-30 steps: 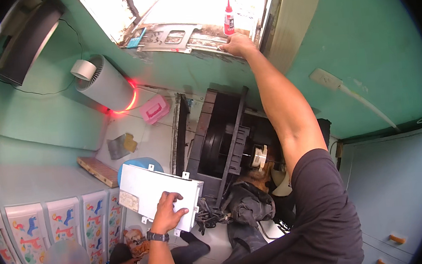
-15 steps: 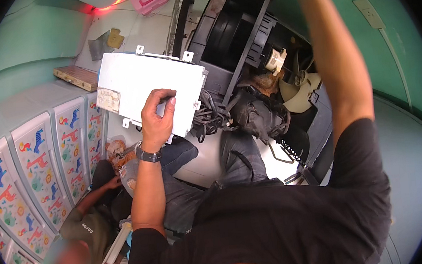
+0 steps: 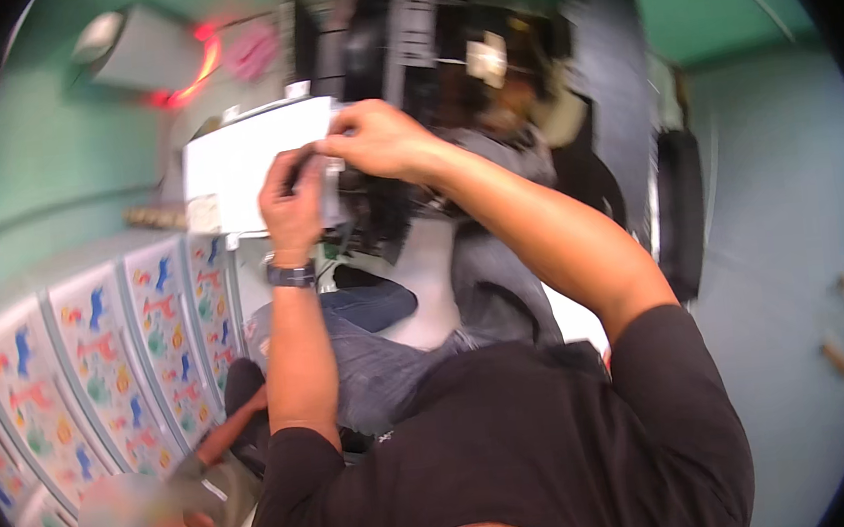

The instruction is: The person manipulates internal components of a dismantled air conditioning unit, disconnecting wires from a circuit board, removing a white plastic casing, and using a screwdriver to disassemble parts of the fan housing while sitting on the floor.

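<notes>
A white box-like metal unit (image 3: 242, 159) with small mounting tabs sits in front of me, a worn label at its lower left. Over its right part my left hand (image 3: 288, 200), with a dark watch on the wrist, has its fingers curled and pinched. My right hand (image 3: 376, 139) reaches in from the right, and its fingertips meet those of the left hand near the unit's right edge. Both hands are closed; whatever is between the fingers is too small and blurred to name.
Drawers (image 3: 83, 343) with animal pictures line the left, where another person (image 3: 197, 504) sits low. Dark casings (image 3: 611, 76) and cables (image 3: 377, 207) lie beyond and right of the unit. A pink case (image 3: 251, 50) is at the back, near a glowing red ring (image 3: 213, 56).
My right hand has come down from the far upper right to meet my left hand at the white unit. The left hand's fingers have drawn together. The whole view has shifted.
</notes>
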Demonstrator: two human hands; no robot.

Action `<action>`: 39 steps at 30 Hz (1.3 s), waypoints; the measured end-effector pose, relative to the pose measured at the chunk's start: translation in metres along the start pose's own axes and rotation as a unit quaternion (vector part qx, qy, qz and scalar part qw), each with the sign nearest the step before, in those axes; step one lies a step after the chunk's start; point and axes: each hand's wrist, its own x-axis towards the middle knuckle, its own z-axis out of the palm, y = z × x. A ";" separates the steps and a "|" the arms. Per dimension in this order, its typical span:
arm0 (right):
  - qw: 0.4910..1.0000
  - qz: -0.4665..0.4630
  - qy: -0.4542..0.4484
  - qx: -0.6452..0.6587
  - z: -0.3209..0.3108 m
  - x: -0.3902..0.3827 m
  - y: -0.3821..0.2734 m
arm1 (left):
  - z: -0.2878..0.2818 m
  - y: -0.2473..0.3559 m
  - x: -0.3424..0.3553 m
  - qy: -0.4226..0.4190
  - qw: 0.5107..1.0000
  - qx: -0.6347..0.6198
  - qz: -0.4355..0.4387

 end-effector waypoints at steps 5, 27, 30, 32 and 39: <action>0.986 -0.153 -0.007 -0.067 -0.067 -0.134 -0.003 | -0.038 -0.027 -0.008 0.072 0.994 0.037 -0.076; 0.864 0.455 0.023 -0.213 0.088 -0.380 0.444 | -0.013 -0.011 0.015 -0.074 0.986 0.085 -0.119; 0.860 0.434 -0.033 -0.266 0.077 -0.382 0.435 | -0.027 -0.013 0.005 -0.079 0.985 0.059 -0.140; 0.878 0.437 -0.004 -0.195 0.057 -0.393 0.434 | -0.026 -0.012 0.009 -0.102 0.985 0.047 -0.128; 0.922 0.311 -0.113 -0.201 -0.073 -0.416 0.256 | -0.023 -0.010 -0.001 -0.111 0.990 0.085 0.008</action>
